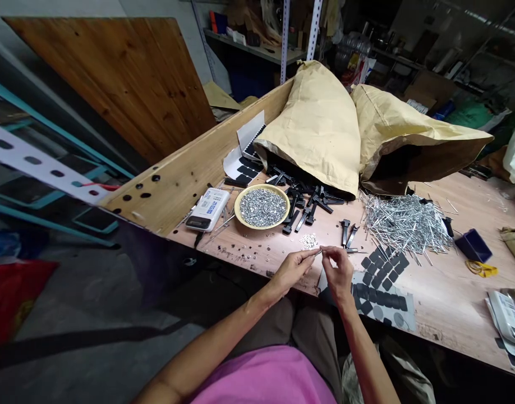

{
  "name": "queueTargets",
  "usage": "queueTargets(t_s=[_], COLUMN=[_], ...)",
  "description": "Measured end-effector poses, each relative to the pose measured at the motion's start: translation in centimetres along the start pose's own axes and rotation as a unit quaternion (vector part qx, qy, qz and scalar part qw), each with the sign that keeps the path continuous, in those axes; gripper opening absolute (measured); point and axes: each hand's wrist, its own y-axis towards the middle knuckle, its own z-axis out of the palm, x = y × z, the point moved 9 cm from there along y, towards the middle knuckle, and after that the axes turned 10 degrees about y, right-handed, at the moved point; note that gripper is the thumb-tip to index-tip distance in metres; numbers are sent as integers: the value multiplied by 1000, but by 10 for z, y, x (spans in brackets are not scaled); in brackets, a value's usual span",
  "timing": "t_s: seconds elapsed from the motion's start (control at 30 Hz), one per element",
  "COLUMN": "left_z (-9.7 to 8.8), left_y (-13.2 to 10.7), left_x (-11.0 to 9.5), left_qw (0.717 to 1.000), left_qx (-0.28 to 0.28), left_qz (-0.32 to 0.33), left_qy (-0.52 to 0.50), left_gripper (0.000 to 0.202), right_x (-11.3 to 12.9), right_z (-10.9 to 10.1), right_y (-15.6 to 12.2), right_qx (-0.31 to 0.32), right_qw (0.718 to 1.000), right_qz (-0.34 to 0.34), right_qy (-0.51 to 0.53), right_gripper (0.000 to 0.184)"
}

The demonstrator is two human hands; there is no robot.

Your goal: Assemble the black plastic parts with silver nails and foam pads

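Observation:
My left hand [294, 270] and my right hand [339, 271] meet fingertip to fingertip just above the table's front edge. A thin metal pin shows faintly at the left fingertips, gripped in a pinch. The right fingers are pinched too, against its end; whatever small piece they hold is hidden. Just beyond the fingertips lies a small heap of tiny silvery nuts [309, 241]. A yellow bowl [238, 216] full of small metal pieces stands to the left. Two black clip-like parts [345, 230] lie behind my right hand. A large pile of long thin metal pins [404, 224] spreads to the right.
Two paper sacks [320, 123] lie at the back, with black parts [297, 205] spilling from one. A white scale [209, 209] sits by the wooden side board [207, 160]. Black pads [379, 266], a dark blue box [473, 245] and yellow bands [481, 269] lie right.

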Motion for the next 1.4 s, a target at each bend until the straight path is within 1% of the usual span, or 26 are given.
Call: queueTargets(t_s=[0.07, 0.1, 0.13, 0.17, 0.27, 0.33, 0.4, 0.47, 0.53, 0.57, 0.63, 0.73, 0.83, 0.93, 1.1, 1.2, 1.27, 1.33, 1.4], left_z=[0, -1, 0, 0, 4, 6, 7, 8, 9, 9, 9, 10, 8, 6, 5, 6, 7, 9, 13], left_y=[0, 0, 0, 0, -1, 0, 0, 1, 1, 0, 0, 0, 1, 2, 3, 4, 5, 5, 3], left_x=[1, 2, 4, 7, 13, 14, 15, 15, 14, 13, 12, 7, 2, -4, -13, -12, -8, 0, 8], left_qw=[1000, 1000, 1000, 999, 995, 993, 993, 993, 993, 993, 993, 993, 995, 995, 986, 985, 987, 990, 987], left_qx=[2, 7, 16, 30, 76, 92, 97, 99, 98, 97, 100, 105, 89, 67, 47, 50, 61, 89, 134], left_qz=[-6, -14, -26, -39, -70, -74, -72, -70, -69, -69, -65, -49, -23, 10, 54, 56, 38, 1, -48], left_qy=[0, -2, -5, -8, -15, -14, -12, -9, -5, -2, 2, 11, 32, 78, 148, 156, 144, 113, 70], left_gripper=[58, 58, 58, 59, 61, 61, 59, 56, 54, 54, 55, 57, 56, 51, 45, 44, 45, 49, 57], right_x=[14, 18, 19, 19, 14, 16, 22, 30, 34, 33, 25, 12, 7, 3, -9, -9, -2, 10, 19], right_z=[5, 6, 6, 4, -4, -5, -4, -2, -2, -3, -8, -13, -11, -11, -14, -16, -18, -15, -10], right_y=[-2, -3, -4, -3, 2, 3, 2, 0, -2, -2, 0, 2, 3, 2, 0, -1, 0, 0, -1], right_qx=[43, 60, 68, 69, 74, 101, 131, 144, 138, 124, 87, 49, 54, 54, 23, 19, 29, 70, 127], right_qw=[993, 989, 987, 987, 992, 991, 987, 980, 976, 978, 987, 996, 996, 995, 992, 994, 998, 996, 986], right_qz=[-80, -103, -109, -101, -38, -17, -31, -64, -81, -75, -31, 40, 64, 81, 112, 92, 46, -13, -48], right_qy=[-71, -91, -101, -104, -90, -81, -92, -120, -148, -153, -134, -65, -26, 1, 52, 51, 8, -56, -100], right_gripper=[10, 12, 12, 12, 11, 10, 12, 14, 14, 12, 8, 12, 13, 15, 20, 20, 18, 13, 10])
